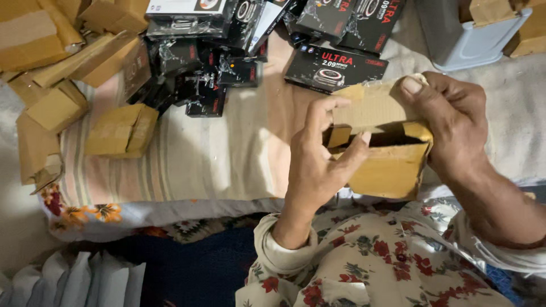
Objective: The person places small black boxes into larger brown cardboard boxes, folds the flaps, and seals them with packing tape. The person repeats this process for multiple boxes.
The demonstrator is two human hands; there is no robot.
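Both my hands hold a small brown cardboard box in front of my chest. My left hand grips its left end, thumb pressed on a side flap and fingers curled over the raised top flap. On the right end, my right hand clamps the box, its thumb pushing on the top flap's taped edge. The box mouth gapes dark between the flaps; what is inside is hidden.
A striped cloth covers the surface ahead. Several black shrink-wrapped product boxes lie at the back. Brown cardboard boxes pile up at the left. A grey plastic bin stands at the back right. White fabric lies at lower left.
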